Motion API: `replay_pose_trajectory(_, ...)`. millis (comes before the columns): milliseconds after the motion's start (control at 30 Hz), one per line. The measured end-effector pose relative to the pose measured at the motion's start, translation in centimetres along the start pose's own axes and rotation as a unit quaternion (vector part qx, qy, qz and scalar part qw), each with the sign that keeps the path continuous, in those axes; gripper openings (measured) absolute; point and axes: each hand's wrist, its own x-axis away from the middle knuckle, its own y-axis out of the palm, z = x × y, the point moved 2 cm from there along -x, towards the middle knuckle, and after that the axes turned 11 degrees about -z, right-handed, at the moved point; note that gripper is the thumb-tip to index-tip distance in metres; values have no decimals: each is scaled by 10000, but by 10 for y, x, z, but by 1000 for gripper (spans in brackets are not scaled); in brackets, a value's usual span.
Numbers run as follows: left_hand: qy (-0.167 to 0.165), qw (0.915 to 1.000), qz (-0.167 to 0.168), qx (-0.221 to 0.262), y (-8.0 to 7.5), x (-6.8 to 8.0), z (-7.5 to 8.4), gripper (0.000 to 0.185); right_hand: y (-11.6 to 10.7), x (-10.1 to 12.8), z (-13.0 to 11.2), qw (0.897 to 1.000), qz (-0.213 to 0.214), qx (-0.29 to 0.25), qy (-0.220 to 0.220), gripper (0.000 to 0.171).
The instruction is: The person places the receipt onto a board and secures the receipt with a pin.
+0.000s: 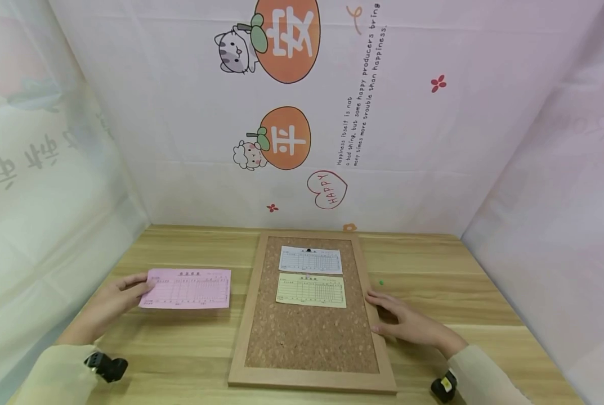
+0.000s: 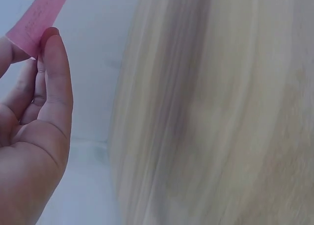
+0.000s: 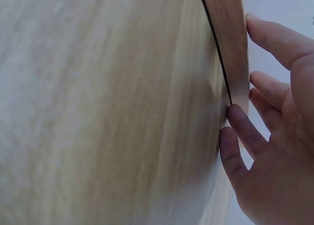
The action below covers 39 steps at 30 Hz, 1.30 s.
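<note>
My left hand pinches the left edge of a pink printed form slip between thumb and fingers. The left wrist view shows the slip's pink corner between the fingertips. A wood-framed cork board lies at the middle of the table. On its upper half are a white form slip, with a black pushpin at its top edge, and a yellow form slip just below. My right hand rests its fingertips against the board's right side, fingers spread, on the wooden frame.
The board lies on a wood-grain table. A small green dot shows on the table right of the board. White printed cloth hangs behind the table and along both sides.
</note>
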Motion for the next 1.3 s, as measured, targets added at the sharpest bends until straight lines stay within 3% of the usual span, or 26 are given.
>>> replay_pose_trajectory(400,714,9943,-194,764,19,-7,13,68,2,0,1,9999,-71,-140,30,75)
replay_pose_trajectory(700,821,9923,-213,908,40,-23,15,64,0,0,1,9997,-114,-186,56,76)
replay_pose_trajectory(967,719,9888,-351,1259,67,-36,20,63,0,1,0,9999,-36,-123,38,77)
replay_pose_trajectory(1300,868,9817,-495,1618,100,-55,23,55,-2,-1,-1,9998,-16,-165,70,76)
